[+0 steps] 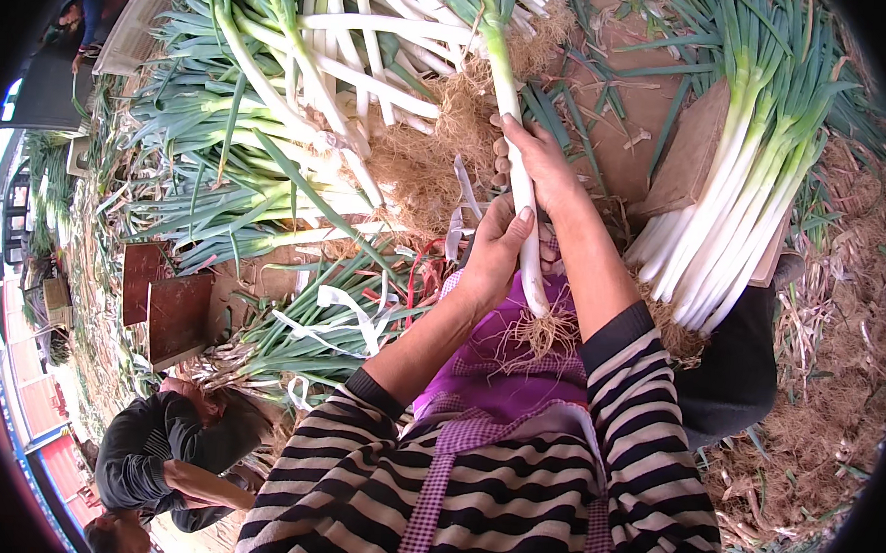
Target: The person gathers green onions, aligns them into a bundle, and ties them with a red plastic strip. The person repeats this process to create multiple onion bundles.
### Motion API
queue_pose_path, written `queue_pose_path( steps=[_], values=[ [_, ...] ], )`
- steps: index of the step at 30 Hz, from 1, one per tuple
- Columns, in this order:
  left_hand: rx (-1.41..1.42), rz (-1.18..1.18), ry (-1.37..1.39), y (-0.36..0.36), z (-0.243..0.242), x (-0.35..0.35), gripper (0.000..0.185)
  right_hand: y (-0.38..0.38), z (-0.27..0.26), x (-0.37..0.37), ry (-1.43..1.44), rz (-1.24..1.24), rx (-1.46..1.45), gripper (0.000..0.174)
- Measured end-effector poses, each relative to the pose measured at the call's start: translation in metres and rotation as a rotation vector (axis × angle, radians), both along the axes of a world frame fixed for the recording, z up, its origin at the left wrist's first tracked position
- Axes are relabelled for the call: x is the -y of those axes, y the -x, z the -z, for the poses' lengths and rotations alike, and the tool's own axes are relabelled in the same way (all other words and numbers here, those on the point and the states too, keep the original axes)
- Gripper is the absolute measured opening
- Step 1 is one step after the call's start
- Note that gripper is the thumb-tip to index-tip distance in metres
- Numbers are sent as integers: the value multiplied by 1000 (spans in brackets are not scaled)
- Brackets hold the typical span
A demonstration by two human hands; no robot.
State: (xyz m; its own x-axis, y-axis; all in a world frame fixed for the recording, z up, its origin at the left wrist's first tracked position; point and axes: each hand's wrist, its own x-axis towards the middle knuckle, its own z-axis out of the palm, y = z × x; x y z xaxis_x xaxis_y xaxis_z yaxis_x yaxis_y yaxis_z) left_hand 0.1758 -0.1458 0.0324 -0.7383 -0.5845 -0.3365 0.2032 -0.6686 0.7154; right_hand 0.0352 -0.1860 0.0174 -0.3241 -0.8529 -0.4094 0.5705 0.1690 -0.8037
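Observation:
A long green onion (520, 175) with a white shaft hangs before my body, its shaggy roots (545, 331) over my purple apron (475, 376). My left hand (496, 238) wraps the lower white shaft, thumb laid along it. Higher up, my right hand (536, 157) grips the same shaft, fingers curled behind. The leaves run out past the top of the view. To the left lies a heap of loose green onions (378, 85) with tangled roots. On the right, a neat row of cleaned-looking green onions (732, 209) rests across a wooden board (686, 158).
White strips (354, 317) and red cords lie among green onions at lower left, near dark red boards (178, 315). A co-worker (170, 457) bends over at lower left; another person (100, 14) is at upper left. Root litter (804, 415) covers the ground at right.

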Motion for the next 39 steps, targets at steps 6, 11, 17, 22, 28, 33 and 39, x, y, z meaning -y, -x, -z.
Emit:
queue_pose_path(
  steps=[6, 11, 17, 22, 28, 33, 39],
  values=[
    [181, 258, 192, -5, -40, 6, 54, 9, -78, -92, -109, 18, -891, 23],
    [-215, -95, 196, 67, -49, 36, 43, -26, -95, -127, -309, -86, -1555, 38],
    [-460, -144, 157, 90, -115, 174, 31, 10, -106, -195, -400, -143, -1203, 26],
    [-386, -233, 45, 92, -114, 169, 30, 8, -90, -219, -147, 10, -1011, 25],
    [-500, -33, -473, 87, -51, 61, 20, 1, -91, -203, -103, -232, -1167, 30],
    [-532, -12, -377, 77, -45, 47, 20, 2, -114, -204, -17, -111, -930, 28],
    [-561, -94, -214, 76, -61, 33, 20, -16, -120, -182, -39, 44, -1128, 29]
  ],
)
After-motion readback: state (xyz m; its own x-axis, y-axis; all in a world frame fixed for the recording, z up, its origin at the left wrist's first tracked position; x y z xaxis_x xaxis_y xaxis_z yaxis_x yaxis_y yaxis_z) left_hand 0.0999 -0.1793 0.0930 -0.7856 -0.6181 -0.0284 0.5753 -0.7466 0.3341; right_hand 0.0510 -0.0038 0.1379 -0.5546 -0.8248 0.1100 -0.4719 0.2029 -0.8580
